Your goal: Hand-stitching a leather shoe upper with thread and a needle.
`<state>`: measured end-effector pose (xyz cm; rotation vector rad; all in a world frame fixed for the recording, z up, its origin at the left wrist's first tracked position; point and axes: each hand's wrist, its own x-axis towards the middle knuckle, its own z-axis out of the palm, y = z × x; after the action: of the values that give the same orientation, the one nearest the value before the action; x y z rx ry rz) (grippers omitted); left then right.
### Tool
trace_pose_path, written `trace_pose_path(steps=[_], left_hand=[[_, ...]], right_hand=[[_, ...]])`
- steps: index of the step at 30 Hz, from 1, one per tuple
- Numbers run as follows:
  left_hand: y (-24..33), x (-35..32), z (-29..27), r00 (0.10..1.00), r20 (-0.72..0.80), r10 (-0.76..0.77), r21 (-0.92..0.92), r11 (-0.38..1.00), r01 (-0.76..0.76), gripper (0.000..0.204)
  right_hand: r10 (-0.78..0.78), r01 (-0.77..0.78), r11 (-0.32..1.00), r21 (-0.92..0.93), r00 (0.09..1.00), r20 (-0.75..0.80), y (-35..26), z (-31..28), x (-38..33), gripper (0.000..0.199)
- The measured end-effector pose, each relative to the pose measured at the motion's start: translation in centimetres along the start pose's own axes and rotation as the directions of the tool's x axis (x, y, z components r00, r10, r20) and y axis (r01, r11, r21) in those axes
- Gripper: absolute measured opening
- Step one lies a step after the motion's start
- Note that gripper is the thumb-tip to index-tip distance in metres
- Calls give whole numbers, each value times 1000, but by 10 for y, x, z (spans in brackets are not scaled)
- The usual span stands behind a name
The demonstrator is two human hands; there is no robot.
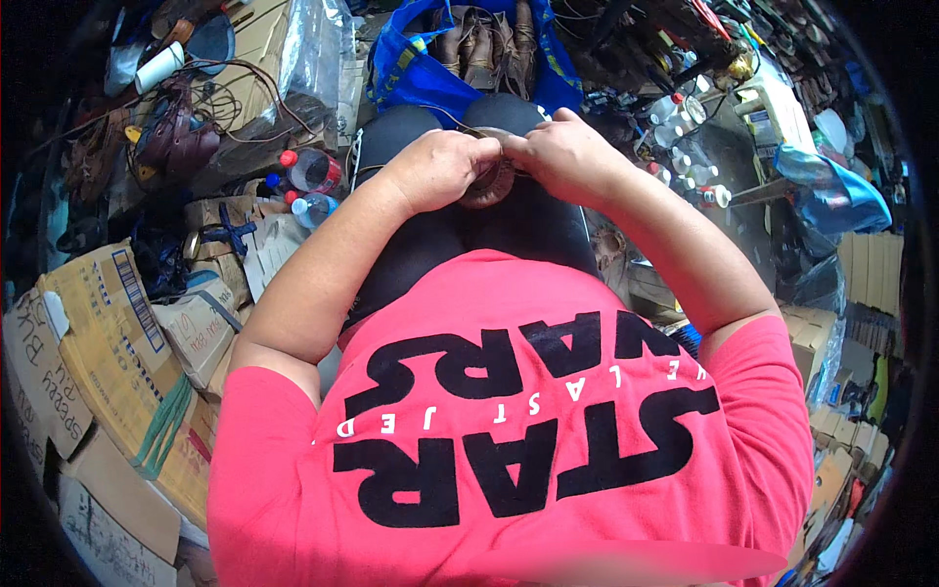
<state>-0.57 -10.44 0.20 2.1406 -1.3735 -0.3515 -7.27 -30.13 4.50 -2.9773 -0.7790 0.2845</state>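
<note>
On my lap, between my dark-clad thighs, rests a brown leather shoe, its rounded end toward me and most of it hidden by my hands. My left hand is closed at its left edge, thumb and fingers pinched together. Opposite it, my right hand is closed at the upper right edge, its fingertips nearly meeting the left ones. A thin dark cord runs up and left from the shoe. Whether the fingers also pinch this cord is too small to make out.
Beyond my knees a blue bag holds several brown shoes. Plastic bottles stand on both sides, including a red-capped bottle. Cardboard boxes crowd the left; a blue plastic bag lies at right.
</note>
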Motion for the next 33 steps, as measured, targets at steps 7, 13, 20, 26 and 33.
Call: trace_pose_path(steps=[7,13,20,26,33], left_hand=[[-26,-69,-38,997,-67,-29,211,977,42,14],[-13,-83,-78,889,-223,-401,-783,617,82,6],[68,-38,-58,971,240,15,-893,397,215,20],[-27,-156,-159,516,-659,-547,48,654,755,24],[-31,-163,-148,501,-735,-456,-40,767,640,31]], right_hand=[[193,-191,980,51,981,-33,58,22,-57,5],[605,222,-78,972,786,-131,88,1,-77,17],[-81,135,-284,949,983,-164,11,-39,-20,27],[766,-799,498,339,588,261,113,10,-161,33],[807,-840,524,138,542,235,176,70,-236,49]])
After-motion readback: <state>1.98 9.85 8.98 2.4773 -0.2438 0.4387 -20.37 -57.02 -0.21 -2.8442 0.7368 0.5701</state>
